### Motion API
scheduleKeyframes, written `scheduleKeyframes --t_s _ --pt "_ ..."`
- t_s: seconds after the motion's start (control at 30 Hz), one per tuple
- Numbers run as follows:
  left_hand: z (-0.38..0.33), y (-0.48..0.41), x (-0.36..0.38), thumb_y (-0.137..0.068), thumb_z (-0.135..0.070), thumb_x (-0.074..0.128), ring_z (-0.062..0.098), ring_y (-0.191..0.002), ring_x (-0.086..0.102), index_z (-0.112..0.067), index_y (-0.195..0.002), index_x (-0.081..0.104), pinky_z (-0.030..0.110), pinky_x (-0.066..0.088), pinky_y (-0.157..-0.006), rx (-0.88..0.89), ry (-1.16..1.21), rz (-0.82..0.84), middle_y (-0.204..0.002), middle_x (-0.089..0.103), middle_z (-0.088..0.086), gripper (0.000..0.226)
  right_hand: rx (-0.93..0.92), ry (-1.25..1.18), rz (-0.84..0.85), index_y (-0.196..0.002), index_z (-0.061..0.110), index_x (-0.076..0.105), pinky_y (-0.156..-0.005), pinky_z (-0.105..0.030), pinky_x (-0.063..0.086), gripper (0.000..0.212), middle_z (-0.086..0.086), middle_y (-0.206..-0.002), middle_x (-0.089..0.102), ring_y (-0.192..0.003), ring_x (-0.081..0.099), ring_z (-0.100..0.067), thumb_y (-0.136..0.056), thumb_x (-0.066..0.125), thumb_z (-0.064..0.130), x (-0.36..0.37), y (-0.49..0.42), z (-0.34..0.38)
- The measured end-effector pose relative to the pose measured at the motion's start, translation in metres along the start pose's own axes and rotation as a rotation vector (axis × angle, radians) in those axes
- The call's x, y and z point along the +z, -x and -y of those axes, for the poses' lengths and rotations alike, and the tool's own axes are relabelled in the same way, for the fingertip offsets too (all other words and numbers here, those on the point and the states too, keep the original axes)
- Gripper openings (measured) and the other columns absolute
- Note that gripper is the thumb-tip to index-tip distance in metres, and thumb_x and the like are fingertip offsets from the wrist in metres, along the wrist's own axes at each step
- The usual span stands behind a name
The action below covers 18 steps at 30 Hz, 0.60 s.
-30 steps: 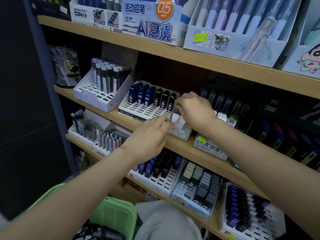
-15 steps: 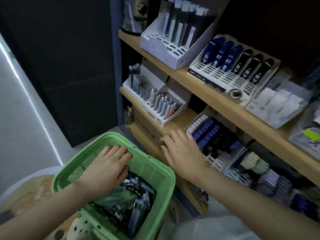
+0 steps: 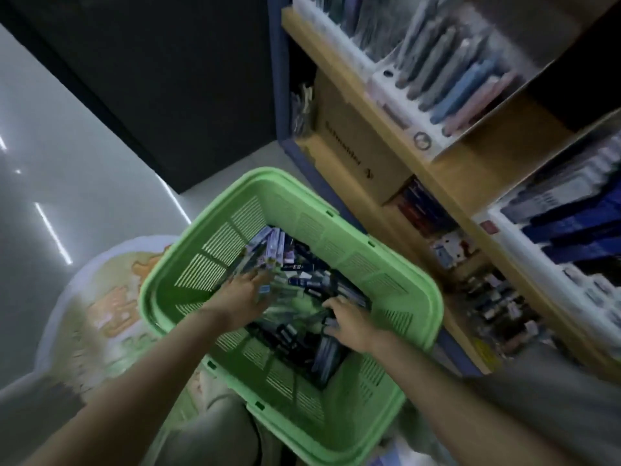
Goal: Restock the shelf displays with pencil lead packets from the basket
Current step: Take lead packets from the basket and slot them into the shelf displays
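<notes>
The fingers (image 3: 260,279) of the left hand (image 3: 243,294) are stretched forward, a little spread, and they lie on top of the pencil lead packets (image 3: 302,280); they are not curled round anything. The fingers (image 3: 331,306) of the right hand (image 3: 349,322) are bent downward into the same pile. The picture is blurred there, so I cannot tell if they grip a packet or only touch it.

Both hands are inside the green basket (image 3: 353,253), the left one near its middle and the right one closer to the wall on the shelf side. Both bare forearms go over the near rim. The packets are all in the bottom of the basket, a loose heap of dark, blue and pale ones lying in many directions. Some of them stand tilted against the far wall.

The basket is just beside the wooden shelf (image 3: 470,169), low down in front of it. On the shelf, above and to the right, a white tray (image 3: 421,142) holds a row of pens (image 3: 470,82) in grey, blue and pink. Further right a second display (image 3: 571,230) holds blue and dark packets. Under the board stands a brown cardboard box (image 3: 353,142). To the left of the basket there is a shiny pale floor (image 3: 67,146) with a round printed mat (image 3: 100,297), and behind it a dark panel (image 3: 168,79).
</notes>
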State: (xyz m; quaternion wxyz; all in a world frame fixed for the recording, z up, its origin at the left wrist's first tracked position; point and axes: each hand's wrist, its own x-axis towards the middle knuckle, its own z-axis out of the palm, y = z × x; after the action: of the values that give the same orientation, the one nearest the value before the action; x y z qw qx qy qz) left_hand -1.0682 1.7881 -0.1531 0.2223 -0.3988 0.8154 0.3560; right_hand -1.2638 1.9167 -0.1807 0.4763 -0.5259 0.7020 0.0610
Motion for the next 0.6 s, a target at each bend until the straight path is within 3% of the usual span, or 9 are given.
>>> scheduleKeyframes --t_s 0.13,0.3,0.47,0.6 --pt "0.018 -0.037 0.016 -0.093 -0.033 0.057 0.025 -0.127 0.047 -0.024 -0.139 0.040 0.040 0.040 -0.106 -0.069 0.247 0.173 -0.145 0.042 0.006 0.050 0.024 -0.027 0.172 -0.143 0.016 0.036 -0.104 -0.037 0.038 0.067 -0.005 -0.142 0.036 -0.129 0.037 -0.024 -0.086 0.069 0.029 0.016 -0.017 -0.019" --pt "0.039 -0.075 0.036 -0.087 -0.044 0.063 0.027 -0.134 0.039 -0.020 -0.145 0.034 0.036 0.036 -0.108 -0.181 0.216 0.237 -0.151 0.034 0.006 0.069 0.015 -0.056 0.267 -0.145 0.020 0.034 -0.109 -0.040 0.035 0.083 -0.003 -0.148 0.033 -0.135 0.033 -0.025 -0.076 0.079 0.023 0.014 -0.034 -0.029" --pt "0.058 -0.095 0.052 -0.083 -0.053 0.064 0.030 -0.140 0.026 -0.022 -0.147 0.031 0.045 0.029 -0.112 -0.202 0.003 0.332 -0.155 0.020 0.006 0.079 -0.023 0.033 0.282 -0.130 0.015 0.051 -0.100 -0.036 0.040 0.062 -0.008 -0.136 0.043 -0.124 0.041 -0.026 -0.075 0.080 0.025 0.013 -0.049 -0.035" --pt "0.055 -0.100 0.055 -0.092 -0.032 0.059 0.029 -0.130 0.040 -0.023 -0.131 0.050 0.044 0.029 -0.110 -0.201 -0.121 0.235 -0.140 0.045 0.007 0.041 -0.015 -0.041 0.304 -0.113 0.011 0.062 -0.091 -0.033 0.046 0.042 -0.008 -0.127 0.056 -0.114 0.053 -0.025 -0.077 0.079 0.025 0.011 -0.054 -0.038"
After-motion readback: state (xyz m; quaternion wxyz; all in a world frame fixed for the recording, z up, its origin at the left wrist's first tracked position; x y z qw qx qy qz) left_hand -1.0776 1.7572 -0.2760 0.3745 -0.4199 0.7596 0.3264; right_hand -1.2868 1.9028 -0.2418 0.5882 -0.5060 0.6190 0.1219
